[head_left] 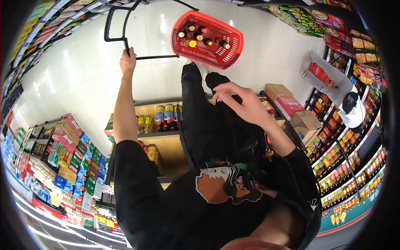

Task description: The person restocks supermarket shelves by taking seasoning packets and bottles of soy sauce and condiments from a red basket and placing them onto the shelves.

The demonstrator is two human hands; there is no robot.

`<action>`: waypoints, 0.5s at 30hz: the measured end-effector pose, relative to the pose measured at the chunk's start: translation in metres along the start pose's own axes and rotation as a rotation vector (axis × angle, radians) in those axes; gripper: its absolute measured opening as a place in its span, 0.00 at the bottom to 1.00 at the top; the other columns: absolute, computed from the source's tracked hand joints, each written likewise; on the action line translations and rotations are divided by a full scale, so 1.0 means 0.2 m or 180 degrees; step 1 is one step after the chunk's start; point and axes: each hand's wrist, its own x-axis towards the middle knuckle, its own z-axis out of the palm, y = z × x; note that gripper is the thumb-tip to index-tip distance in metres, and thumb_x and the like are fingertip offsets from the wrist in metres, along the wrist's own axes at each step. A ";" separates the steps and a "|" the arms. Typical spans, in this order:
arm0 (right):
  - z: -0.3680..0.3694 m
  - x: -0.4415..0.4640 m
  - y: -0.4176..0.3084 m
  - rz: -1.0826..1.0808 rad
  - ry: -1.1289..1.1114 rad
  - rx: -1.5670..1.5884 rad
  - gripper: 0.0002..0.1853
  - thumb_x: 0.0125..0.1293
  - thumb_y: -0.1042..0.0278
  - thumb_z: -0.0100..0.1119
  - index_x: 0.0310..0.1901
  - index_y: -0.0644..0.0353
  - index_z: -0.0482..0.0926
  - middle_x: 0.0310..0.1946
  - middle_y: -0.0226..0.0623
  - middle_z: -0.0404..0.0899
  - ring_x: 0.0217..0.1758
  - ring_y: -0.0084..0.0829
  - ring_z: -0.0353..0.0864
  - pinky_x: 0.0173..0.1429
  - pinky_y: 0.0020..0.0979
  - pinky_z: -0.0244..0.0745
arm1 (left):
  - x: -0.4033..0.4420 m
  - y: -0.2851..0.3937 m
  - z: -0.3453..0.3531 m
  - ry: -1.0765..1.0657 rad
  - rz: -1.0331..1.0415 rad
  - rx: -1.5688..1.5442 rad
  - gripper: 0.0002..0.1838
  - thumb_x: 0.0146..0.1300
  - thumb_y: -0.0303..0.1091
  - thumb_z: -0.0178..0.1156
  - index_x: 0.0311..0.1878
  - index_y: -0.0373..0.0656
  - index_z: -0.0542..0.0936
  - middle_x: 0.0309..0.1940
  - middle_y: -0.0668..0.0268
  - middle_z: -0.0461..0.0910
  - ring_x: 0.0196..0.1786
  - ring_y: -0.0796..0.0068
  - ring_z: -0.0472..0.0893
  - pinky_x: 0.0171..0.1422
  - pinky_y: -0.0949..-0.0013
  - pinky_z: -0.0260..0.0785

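My left hand [128, 62] is closed round the black handle [126, 41] of a red shopping basket [228, 60] on the floor. Several bottles with dark, red and yellow caps [198, 36] stand in the basket. My right hand [235, 96] is in front of my black trousers, below the basket, with its fingers partly bent and apart. Nothing shows in it, and it touches neither basket nor bottles.
Behind my legs is a wooden shelf unit [166, 146] with bottles. Cardboard boxes [306, 125] sit at the right. Another person in a white cap [353, 109] is by the right shelves [333, 160]. Stacked goods [79, 158] fill the left.
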 end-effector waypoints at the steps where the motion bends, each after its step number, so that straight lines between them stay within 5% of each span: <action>1: 0.00 0.00 0.01 -0.0023 0.0034 0.0062 0.13 0.78 0.67 0.55 0.57 0.64 0.78 0.44 0.38 0.88 0.48 0.30 0.88 0.55 0.31 0.80 | -0.07 0.06 -0.01 0.0055 0.0169 0.0162 0.23 0.74 0.53 0.53 0.41 0.40 0.81 0.30 0.60 0.88 0.43 0.50 0.88 0.53 0.53 0.77; 7: 0.05 0.01 0.08 -0.0239 -0.0170 0.0041 0.14 0.78 0.65 0.55 0.57 0.64 0.78 0.44 0.40 0.88 0.49 0.31 0.88 0.56 0.33 0.80 | -0.51 0.30 0.03 -0.0301 0.0493 0.0268 0.22 0.74 0.53 0.55 0.40 0.41 0.81 0.31 0.60 0.89 0.40 0.50 0.88 0.50 0.51 0.79; 12: 0.14 0.00 0.17 -0.0752 -0.0518 0.0041 0.13 0.76 0.64 0.57 0.53 0.63 0.78 0.41 0.43 0.87 0.46 0.38 0.88 0.53 0.37 0.81 | -0.81 0.39 0.20 -0.0126 0.0683 0.0509 0.20 0.73 0.51 0.56 0.37 0.41 0.79 0.29 0.48 0.86 0.39 0.41 0.86 0.48 0.42 0.77; 15: 0.18 0.04 0.23 -0.0636 -0.0476 -0.0218 0.20 0.75 0.61 0.60 0.61 0.65 0.73 0.51 0.46 0.83 0.55 0.39 0.85 0.58 0.38 0.80 | -0.98 0.46 0.28 -0.0099 0.0682 0.0810 0.20 0.72 0.51 0.57 0.41 0.40 0.79 0.34 0.43 0.85 0.40 0.37 0.85 0.47 0.40 0.76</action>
